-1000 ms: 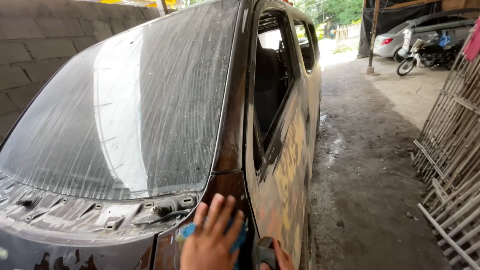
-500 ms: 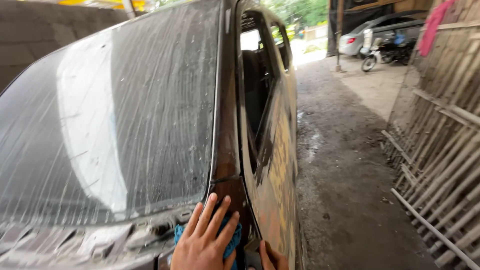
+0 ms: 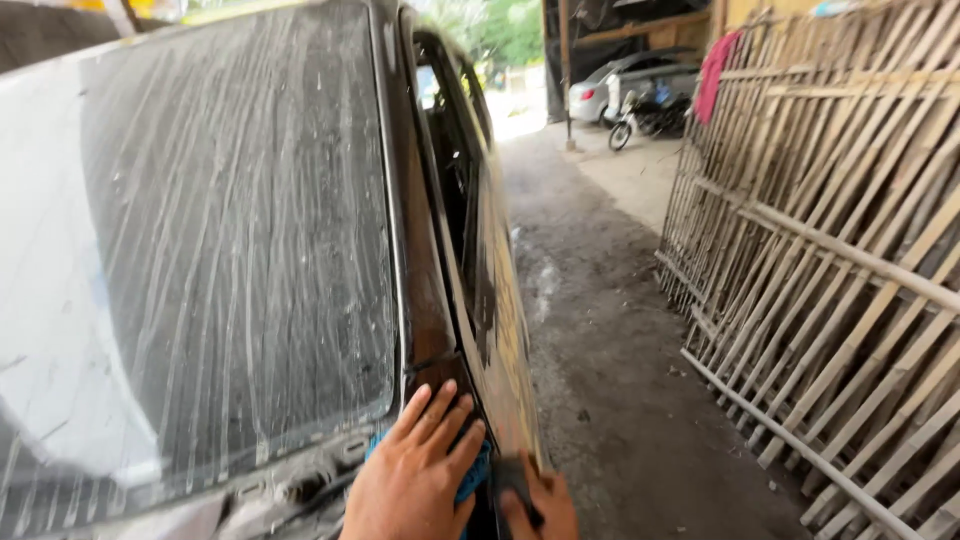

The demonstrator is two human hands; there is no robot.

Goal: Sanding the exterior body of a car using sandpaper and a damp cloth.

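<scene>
A dark car stands in front of me, its windscreen (image 3: 230,250) streaked with soapy water. My left hand (image 3: 415,475) lies flat with the fingers spread on a blue cloth (image 3: 476,478). It presses the cloth against the foot of the front pillar (image 3: 425,300), at the windscreen's lower right corner. My right hand (image 3: 545,508) is at the bottom edge of the view, mostly cut off. Its fingers curl round a black side mirror (image 3: 512,478) on the car door (image 3: 505,330).
A bamboo fence (image 3: 830,250) runs along the right, with a pink cloth (image 3: 712,75) hung on it. A wet concrete lane (image 3: 600,350) lies between car and fence. A silver car (image 3: 625,85) and a motorbike (image 3: 645,115) are parked far ahead.
The view has swung right and moved closer to the car. My left hand has slid a little up the pillar's foot with the cloth. The right hand stays at the mirror.
</scene>
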